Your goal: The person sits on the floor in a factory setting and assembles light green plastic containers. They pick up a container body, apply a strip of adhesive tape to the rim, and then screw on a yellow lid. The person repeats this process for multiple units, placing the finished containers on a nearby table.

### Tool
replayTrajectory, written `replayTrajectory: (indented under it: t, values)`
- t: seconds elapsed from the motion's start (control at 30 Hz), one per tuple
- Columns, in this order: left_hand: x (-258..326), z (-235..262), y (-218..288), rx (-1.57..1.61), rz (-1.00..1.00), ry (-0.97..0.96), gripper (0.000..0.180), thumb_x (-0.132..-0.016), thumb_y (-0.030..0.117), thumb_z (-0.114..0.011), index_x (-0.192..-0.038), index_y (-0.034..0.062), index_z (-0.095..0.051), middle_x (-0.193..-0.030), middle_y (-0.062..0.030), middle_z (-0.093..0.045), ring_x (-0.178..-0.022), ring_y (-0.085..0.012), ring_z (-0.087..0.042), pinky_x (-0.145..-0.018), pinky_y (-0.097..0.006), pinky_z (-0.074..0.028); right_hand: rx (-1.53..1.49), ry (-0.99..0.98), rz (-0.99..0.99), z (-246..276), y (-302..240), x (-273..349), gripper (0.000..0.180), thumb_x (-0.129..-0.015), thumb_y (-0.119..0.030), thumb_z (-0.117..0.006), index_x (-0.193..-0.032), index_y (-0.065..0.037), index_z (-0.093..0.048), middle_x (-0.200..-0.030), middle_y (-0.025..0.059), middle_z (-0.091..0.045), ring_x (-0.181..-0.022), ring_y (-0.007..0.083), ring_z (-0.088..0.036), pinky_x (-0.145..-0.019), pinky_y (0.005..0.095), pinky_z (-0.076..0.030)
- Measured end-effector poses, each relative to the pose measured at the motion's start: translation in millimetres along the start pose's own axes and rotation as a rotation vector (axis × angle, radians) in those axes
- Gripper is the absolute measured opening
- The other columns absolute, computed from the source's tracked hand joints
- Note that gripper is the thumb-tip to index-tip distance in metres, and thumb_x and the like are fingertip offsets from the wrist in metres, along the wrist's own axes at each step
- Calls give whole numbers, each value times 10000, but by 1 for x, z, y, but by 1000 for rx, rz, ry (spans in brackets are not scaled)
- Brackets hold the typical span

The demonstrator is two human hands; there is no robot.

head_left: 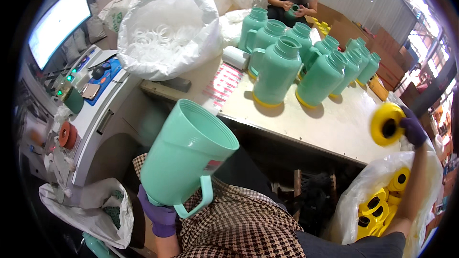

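Note:
A mint-green plastic jug body (179, 155) is tilted over my lap, its wide threaded opening facing up and right and its handle at the lower right. My left hand (160, 212), in a purple glove, is closed around its narrow lower end. Off to the right, my right hand (414, 126), gloved too, grips the edge of a round yellow base cap (386, 124) with a dark centre. Below that arm stands a clear plastic bag (346, 210) holding several more yellow caps (375, 205).
Several green jugs with yellow bases (278, 74) stand on the table (244, 102). A white sack (167, 64) of white rings sits far left, beside a desk with a monitor (60, 24) and a phone (91, 91). Another person (294, 0) works behind. A white bag (91, 210) lies lower left.

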State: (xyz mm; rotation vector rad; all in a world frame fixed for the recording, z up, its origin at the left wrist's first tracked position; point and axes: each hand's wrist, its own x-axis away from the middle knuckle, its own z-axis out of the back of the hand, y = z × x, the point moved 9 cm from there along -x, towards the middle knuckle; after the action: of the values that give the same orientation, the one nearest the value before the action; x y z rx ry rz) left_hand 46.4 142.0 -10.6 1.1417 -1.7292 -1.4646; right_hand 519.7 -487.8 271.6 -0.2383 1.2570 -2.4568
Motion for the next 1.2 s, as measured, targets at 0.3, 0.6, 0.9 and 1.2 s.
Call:
replayTrajectory:
  t: [0.3,0.6,0.9,1.2]
  values:
    - [23,14,11,243,208,41,409,-1108,404,-366,-1243,76,-571,-1156,-87,-649,-1040,-202,-644,-898,-338,-543,-419,-24,490,-429,-105,-45,629,-1040,-499,-559,-1325,60,-603,-1115,91,-700,-1042,164,-643,-941,317,-499]
    - [32,50,-2,231,311,302,391,-1087,390,-395,-1198,76,-600,-1107,-55,-662,-959,-154,-644,-831,-303,-531,-358,-91,949,-514,-170,28,718,-1082,-537,-363,-1409,81,-526,-1140,194,-628,-979,299,-614,-890,395,-498]
    - [30,40,44,-182,-46,203,283,-1076,258,-433,-1185,39,-576,-1071,-40,-628,-978,-133,-610,-861,-287,-498,-475,-161,846,-504,-171,43,664,-1084,-460,-369,-1425,93,-502,-1127,184,-643,-910,260,-597,-840,382,-495]
    - [30,39,47,-104,28,177,373,-1060,337,-367,-1171,39,-561,-1076,-97,-633,-974,-185,-618,-880,-334,-495,-891,-550,455,-509,-136,-5,753,-1049,-592,-411,-1542,-22,-420,-1376,109,-560,-1287,244,-508,-1103,406,-409]
